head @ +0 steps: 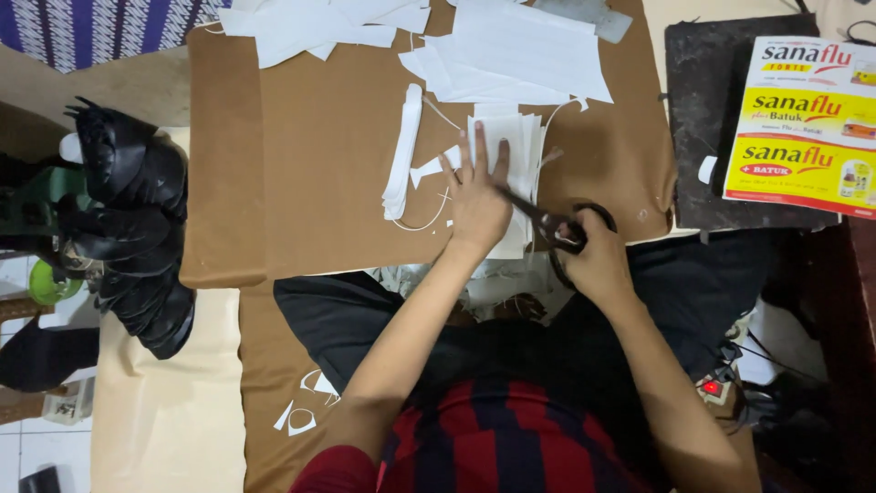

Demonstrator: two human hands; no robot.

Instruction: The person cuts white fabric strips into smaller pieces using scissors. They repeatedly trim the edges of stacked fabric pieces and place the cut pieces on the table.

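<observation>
The left hand (476, 203) lies flat, fingers spread, pressing a stack of white sheets (516, 146) near the table's (301, 164) near edge. The right hand (595, 265) has its grip closed through the handles of black scissors (546, 219), blades reaching into the stack under the left palm. White strips (403, 151) lie just left; more cut sheets (511, 55) crowd the far edge.

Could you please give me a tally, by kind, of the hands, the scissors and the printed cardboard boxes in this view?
Hands: 2, the left hand pressing flat on a stack of white sheets and the right hand gripping the scissors.
Scissors: 1, black-handled.
Printed cardboard box: 1, white, yellow and red, at the right.
Total: 4
</observation>
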